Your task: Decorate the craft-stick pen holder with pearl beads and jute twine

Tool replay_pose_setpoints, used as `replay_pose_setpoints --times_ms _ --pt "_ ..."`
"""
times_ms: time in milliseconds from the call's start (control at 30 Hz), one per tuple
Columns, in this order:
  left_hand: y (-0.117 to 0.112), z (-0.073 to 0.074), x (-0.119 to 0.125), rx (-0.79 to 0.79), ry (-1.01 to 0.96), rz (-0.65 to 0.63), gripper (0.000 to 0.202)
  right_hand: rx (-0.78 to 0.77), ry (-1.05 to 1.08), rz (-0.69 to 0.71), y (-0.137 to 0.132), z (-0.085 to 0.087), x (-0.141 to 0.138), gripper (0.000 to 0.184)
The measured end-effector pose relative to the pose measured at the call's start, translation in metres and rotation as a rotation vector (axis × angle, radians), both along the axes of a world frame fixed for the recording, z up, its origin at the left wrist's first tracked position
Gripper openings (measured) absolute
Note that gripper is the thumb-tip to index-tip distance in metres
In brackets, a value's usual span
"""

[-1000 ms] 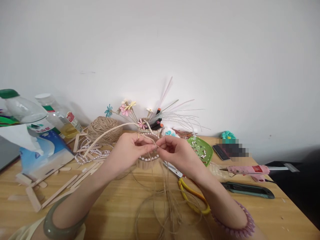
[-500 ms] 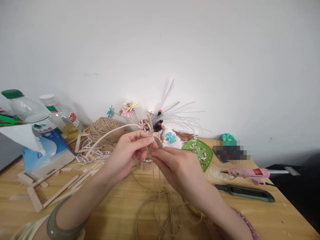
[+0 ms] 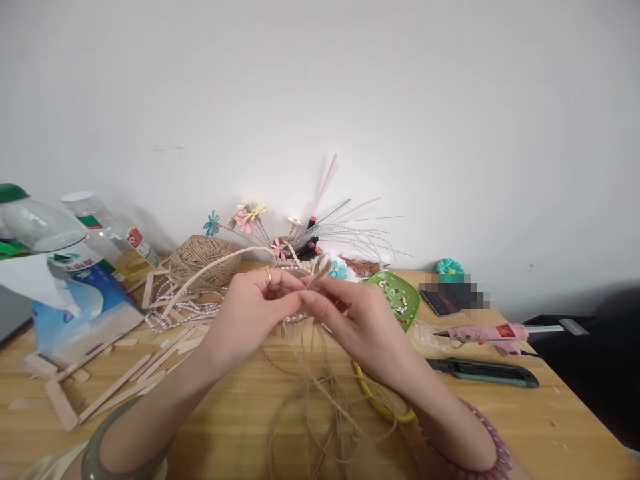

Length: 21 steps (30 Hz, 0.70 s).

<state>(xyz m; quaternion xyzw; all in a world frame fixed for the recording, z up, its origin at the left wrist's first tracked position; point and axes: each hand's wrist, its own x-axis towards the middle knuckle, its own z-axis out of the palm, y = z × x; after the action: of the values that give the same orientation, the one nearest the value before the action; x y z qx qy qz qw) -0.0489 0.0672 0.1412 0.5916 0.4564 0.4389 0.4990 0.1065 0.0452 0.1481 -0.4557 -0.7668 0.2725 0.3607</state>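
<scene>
My left hand point(image 3: 253, 310) and my right hand point(image 3: 363, 320) meet at the middle, thumb tips close together. Both are closed, pinching jute twine point(image 3: 319, 275) whose short end tilts up to the right. Below them, loose strands of the twine fall onto the wooden table. Whether there is a knot between the fingers is hidden. Just behind my hands stands a holder with pearl trim point(image 3: 295, 265), largely covered by them; artificial flowers point(image 3: 247, 219) and markers point(image 3: 311, 248) rise from about it. A ball of jute twine point(image 3: 203, 261) lies to the left.
Wooden craft sticks point(image 3: 115, 387), pearl strings point(image 3: 183, 310), a tissue pack point(image 3: 85, 307) and bottles point(image 3: 45, 227) occupy the left. To the right are a green dish point(image 3: 413, 300) of beads, a phone point(image 3: 440, 300), a pink glue gun point(image 3: 480, 333), a utility knife point(image 3: 493, 371) and a yellow loop-shaped handle point(image 3: 367, 393).
My right hand has turned, bringing its thumb up to the left thumb. The twine's upright end has tipped over to the right. The whole view has shifted slightly.
</scene>
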Motion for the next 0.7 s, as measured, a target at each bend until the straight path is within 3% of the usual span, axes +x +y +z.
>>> replay_pose_setpoints --times_ms 100,167,333,533,700 --pt "-0.002 0.003 0.001 0.005 0.020 -0.062 0.006 0.153 -0.055 -0.126 0.002 -0.003 0.001 0.036" --pt "-0.002 0.003 0.001 -0.007 -0.022 -0.093 0.004 0.177 -0.041 -0.152 0.004 -0.005 0.003 0.038" --pt "-0.004 0.001 0.000 0.006 -0.102 -0.145 0.004 0.084 0.121 -0.114 0.007 -0.004 0.006 0.044" --pt "-0.004 -0.005 -0.001 0.094 -0.078 -0.053 0.009 -0.064 0.231 -0.057 0.011 -0.002 0.010 0.049" --pt "-0.003 -0.007 -0.003 0.185 -0.048 -0.104 0.008 -0.132 0.313 0.024 0.013 0.000 0.012 0.049"
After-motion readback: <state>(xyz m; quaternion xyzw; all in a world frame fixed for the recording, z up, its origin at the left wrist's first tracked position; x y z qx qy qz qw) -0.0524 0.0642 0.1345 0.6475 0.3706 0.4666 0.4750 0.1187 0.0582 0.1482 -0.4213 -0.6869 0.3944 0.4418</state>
